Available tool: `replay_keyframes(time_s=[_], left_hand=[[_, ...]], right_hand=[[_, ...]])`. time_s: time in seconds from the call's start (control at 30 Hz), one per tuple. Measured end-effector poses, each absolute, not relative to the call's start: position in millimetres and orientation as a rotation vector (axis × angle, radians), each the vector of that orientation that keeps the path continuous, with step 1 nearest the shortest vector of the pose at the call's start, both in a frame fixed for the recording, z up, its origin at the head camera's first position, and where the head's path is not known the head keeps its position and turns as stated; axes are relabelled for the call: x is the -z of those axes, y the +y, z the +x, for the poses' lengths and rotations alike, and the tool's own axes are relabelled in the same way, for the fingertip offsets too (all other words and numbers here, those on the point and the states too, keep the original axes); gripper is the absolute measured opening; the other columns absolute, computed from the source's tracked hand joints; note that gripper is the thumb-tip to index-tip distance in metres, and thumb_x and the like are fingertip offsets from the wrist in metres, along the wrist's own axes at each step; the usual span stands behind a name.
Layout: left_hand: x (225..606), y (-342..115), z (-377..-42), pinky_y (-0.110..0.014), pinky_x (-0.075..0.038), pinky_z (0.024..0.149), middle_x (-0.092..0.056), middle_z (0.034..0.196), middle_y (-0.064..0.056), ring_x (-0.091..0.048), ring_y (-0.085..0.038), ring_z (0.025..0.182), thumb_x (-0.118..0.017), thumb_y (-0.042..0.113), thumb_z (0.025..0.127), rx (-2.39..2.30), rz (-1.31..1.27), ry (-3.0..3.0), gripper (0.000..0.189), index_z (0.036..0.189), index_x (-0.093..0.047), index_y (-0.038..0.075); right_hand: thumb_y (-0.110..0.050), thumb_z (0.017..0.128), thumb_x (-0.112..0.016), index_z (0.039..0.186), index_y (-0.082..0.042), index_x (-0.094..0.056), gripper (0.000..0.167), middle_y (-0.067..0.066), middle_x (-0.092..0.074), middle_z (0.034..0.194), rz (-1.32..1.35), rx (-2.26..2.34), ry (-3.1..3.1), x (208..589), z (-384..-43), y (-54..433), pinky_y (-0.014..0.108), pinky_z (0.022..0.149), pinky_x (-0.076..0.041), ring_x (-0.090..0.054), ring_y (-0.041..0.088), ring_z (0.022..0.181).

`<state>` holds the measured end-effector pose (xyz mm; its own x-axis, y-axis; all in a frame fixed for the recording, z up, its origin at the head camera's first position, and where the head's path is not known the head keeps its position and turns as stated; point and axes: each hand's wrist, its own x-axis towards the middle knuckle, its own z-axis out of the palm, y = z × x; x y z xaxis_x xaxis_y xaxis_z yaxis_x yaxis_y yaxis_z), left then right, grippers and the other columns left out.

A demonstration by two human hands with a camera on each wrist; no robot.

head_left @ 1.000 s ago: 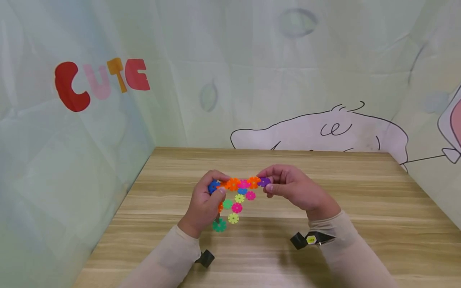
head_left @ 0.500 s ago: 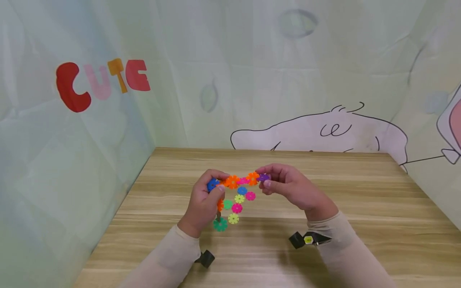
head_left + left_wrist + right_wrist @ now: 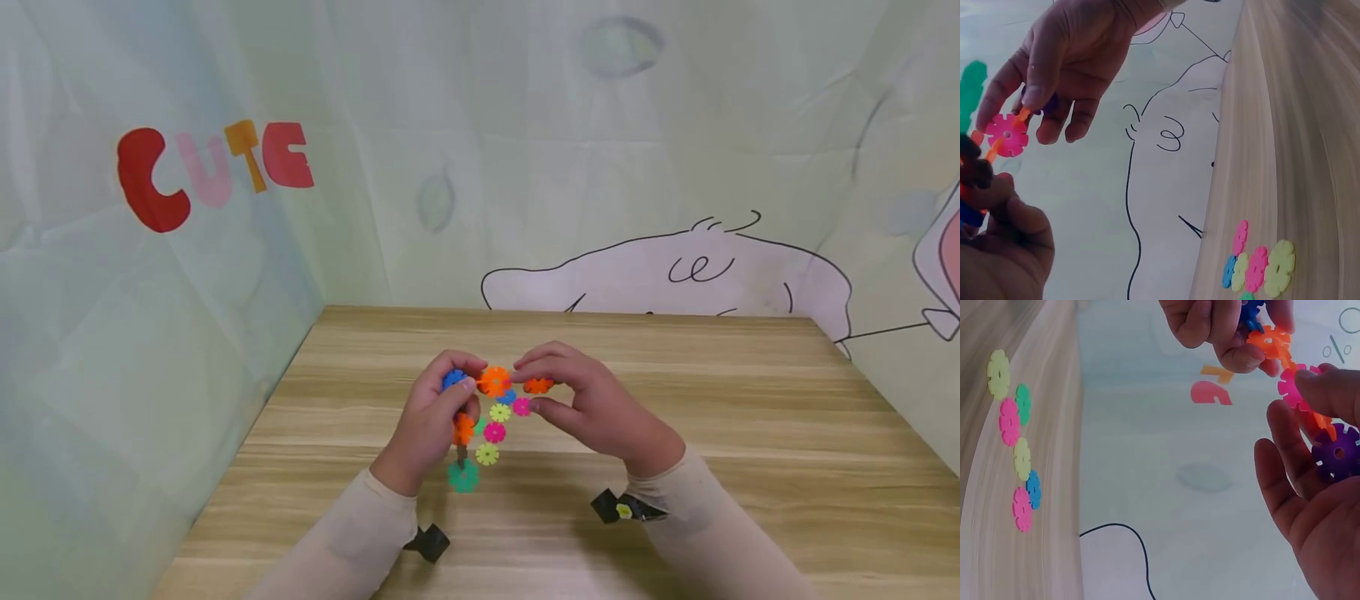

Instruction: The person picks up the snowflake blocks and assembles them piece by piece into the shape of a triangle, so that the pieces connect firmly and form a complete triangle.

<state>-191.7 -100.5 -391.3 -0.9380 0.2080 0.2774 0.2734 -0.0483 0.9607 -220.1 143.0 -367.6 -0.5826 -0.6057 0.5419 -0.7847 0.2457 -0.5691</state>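
Observation:
My left hand (image 3: 431, 421) grips a chain of joined plastic snowflake discs near its blue disc (image 3: 453, 380). An orange disc (image 3: 495, 382) stands out between my two hands. In the right wrist view my right hand (image 3: 1325, 506) pinches the chain at its pink disc (image 3: 1294, 386), thumb on top. Beyond that hold, a purple disc (image 3: 1339, 452) forms the chain's far end, beside the palm. Another branch hangs below my left hand, with an orange disc (image 3: 463, 429), a brown one and a green disc (image 3: 463, 477) at the bottom.
Several loose snowflake discs lie on the wooden table (image 3: 675, 533) under the chain, among them a yellow disc (image 3: 487, 454), a pink disc (image 3: 494, 432) and a blue disc (image 3: 1034, 489). A printed cloth backdrop (image 3: 390, 150) stands along the table's back and left edges.
My right hand has moved left along the chain, from the purple end disc to the pink disc. The chain has turned, and the left hand has shifted slightly right.

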Motion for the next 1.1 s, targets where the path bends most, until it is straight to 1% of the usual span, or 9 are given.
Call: replay_keyframes(time_s=[0.13, 0.33, 0.43, 0.53, 0.6, 0.7, 0.77, 0.87, 1.1], left_hand=[[390, -100, -192, -0.025, -0.052, 0.071, -0.057, 0.104, -0.013, -0.057, -0.021, 0.079, -0.042, 0.011, 0.109, 2.174, -0.495, -2.195, 0.029, 0.133, -0.057, 0.006], [394, -104, -193, -0.037, -0.047, 0.107, -0.061, 0.138, -0.012, -0.056, -0.026, 0.125, -0.036, 0.012, 0.108, 1.959, -0.632, -2.098, 0.039, 0.140, -0.057, 0.007], [398, -107, -195, -0.038, -0.041, 0.110, -0.061, 0.141, -0.016, -0.053, -0.027, 0.132, -0.031, 0.028, 0.111, 1.799, -0.796, -1.963, 0.048, 0.140, -0.056, -0.001], [400, -107, -197, -0.036, -0.041, 0.106, -0.062, 0.143, -0.010, -0.054, -0.025, 0.132, -0.030, 0.048, 0.112, 1.684, -0.939, -1.845, 0.066, 0.140, -0.054, -0.006], [401, -106, -199, -0.034, -0.043, 0.109, -0.062, 0.143, -0.008, -0.056, -0.025, 0.131, -0.033, 0.057, 0.110, 1.654, -1.015, -1.789, 0.074, 0.142, -0.050, -0.008], [403, -105, -202, -0.033, -0.049, 0.110, -0.061, 0.140, -0.009, -0.061, -0.024, 0.125, -0.041, 0.044, 0.113, 1.627, -1.069, -1.755, 0.062, 0.147, -0.043, -0.008], [404, -104, -203, -0.033, -0.054, 0.106, -0.060, 0.137, -0.015, -0.064, -0.022, 0.121, -0.047, 0.024, 0.113, 1.598, -1.051, -1.760, 0.050, 0.151, -0.038, -0.006], [406, -105, -205, -0.031, -0.059, 0.097, -0.057, 0.133, -0.022, -0.065, -0.018, 0.118, -0.049, 0.001, 0.108, 1.541, -0.999, -1.771, 0.051, 0.156, -0.031, -0.002], [407, -105, -208, -0.025, -0.062, 0.083, -0.054, 0.130, -0.032, -0.059, -0.017, 0.125, -0.047, -0.002, 0.108, 1.515, -0.933, -1.738, 0.062, 0.163, -0.019, 0.005]], right_hand=[[0.004, 0.094, -0.074, 0.123, -0.015, -0.075, 0.035, 0.004, -0.070, 0.122, 1.236, -1.311, -2.316, 369, -221, 143, 0.032, 0.087, -0.061, -0.067, 0.022, 0.109], [-0.002, 0.100, -0.068, 0.132, -0.006, -0.070, 0.033, 0.009, -0.072, 0.117, 1.074, -1.625, -2.409, 372, -225, 143, 0.033, 0.084, -0.063, -0.070, 0.029, 0.095], [-0.002, 0.102, -0.064, 0.136, 0.001, -0.066, 0.033, 0.016, -0.071, 0.115, 1.010, -1.826, -2.444, 374, -227, 141, 0.034, 0.085, -0.064, -0.071, 0.038, 0.095], [-0.006, 0.105, -0.061, 0.137, 0.002, -0.064, 0.033, 0.016, -0.070, 0.112, 0.914, -2.011, -2.481, 376, -227, 137, 0.035, 0.087, -0.064, -0.070, 0.041, 0.095], [-0.009, 0.106, -0.061, 0.137, 0.000, -0.065, 0.033, 0.014, -0.069, 0.108, 0.829, -2.107, -2.512, 377, -227, 134, 0.034, 0.087, -0.063, -0.070, 0.037, 0.092], [-0.013, 0.107, -0.060, 0.137, 0.001, -0.064, 0.034, 0.009, -0.069, 0.102, 0.709, -2.256, -2.525, 380, -227, 130, 0.034, 0.086, -0.063, -0.068, 0.026, 0.086], [-0.013, 0.108, -0.058, 0.137, 0.003, -0.064, 0.034, 0.006, -0.070, 0.100, 0.662, -2.325, -2.526, 381, -228, 128, 0.033, 0.083, -0.062, -0.066, 0.020, 0.082], [-0.013, 0.108, -0.055, 0.137, 0.006, -0.062, 0.035, 0.003, -0.072, 0.098, 0.630, -2.404, -2.526, 382, -228, 127, 0.031, 0.079, -0.061, -0.063, 0.018, 0.078], [-0.014, 0.109, -0.053, 0.136, 0.009, -0.060, 0.036, 0.004, -0.073, 0.097, 0.659, -2.526, -2.542, 378, -223, 123, 0.030, 0.076, -0.059, -0.062, 0.017, 0.075]])
